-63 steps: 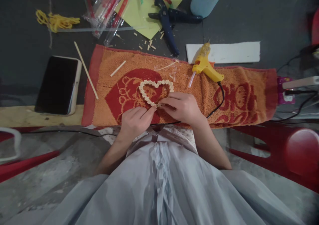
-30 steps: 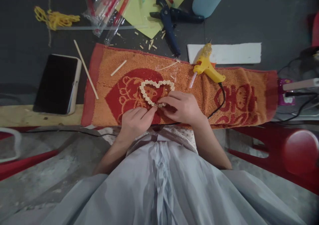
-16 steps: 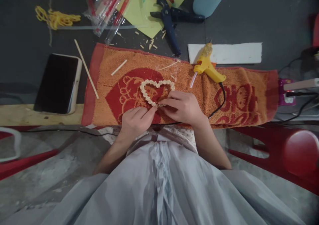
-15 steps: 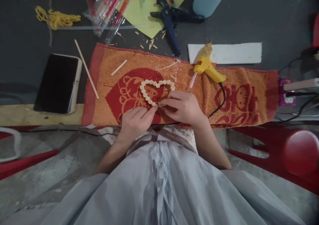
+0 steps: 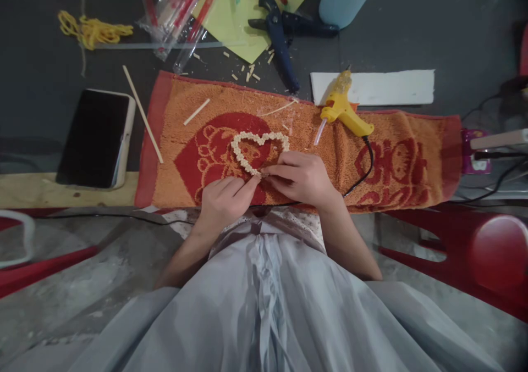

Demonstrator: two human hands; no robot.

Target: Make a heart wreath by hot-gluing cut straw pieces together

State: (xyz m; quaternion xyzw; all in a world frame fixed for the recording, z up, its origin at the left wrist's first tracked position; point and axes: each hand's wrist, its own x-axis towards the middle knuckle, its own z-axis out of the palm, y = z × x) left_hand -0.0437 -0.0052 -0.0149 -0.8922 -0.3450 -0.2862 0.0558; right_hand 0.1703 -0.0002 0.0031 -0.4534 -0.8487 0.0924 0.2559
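Observation:
A heart-shaped outline of small pale pieces (image 5: 244, 161) is held over the orange and red towel (image 5: 173, 119). At its lower tip the fingertips of my left hand (image 5: 228, 199) are pinched together on it. My right hand (image 5: 303, 178) is closed at the lower right side of the heart, its fingers covering part of that edge. To the right, a yellow glue gun (image 5: 340, 105) lies with its tip on a white strip (image 5: 396, 88) and a clear stick coming out of its rear.
Pale sticks (image 5: 143, 114) and a black phone (image 5: 94, 138) lie at the left. Farther back are yellow cord (image 5: 97, 31), plastic packets (image 5: 177, 15), yellow-green paper (image 5: 241, 23), dark blue cutters (image 5: 280, 42), small cut bits and a light blue container (image 5: 344, 1).

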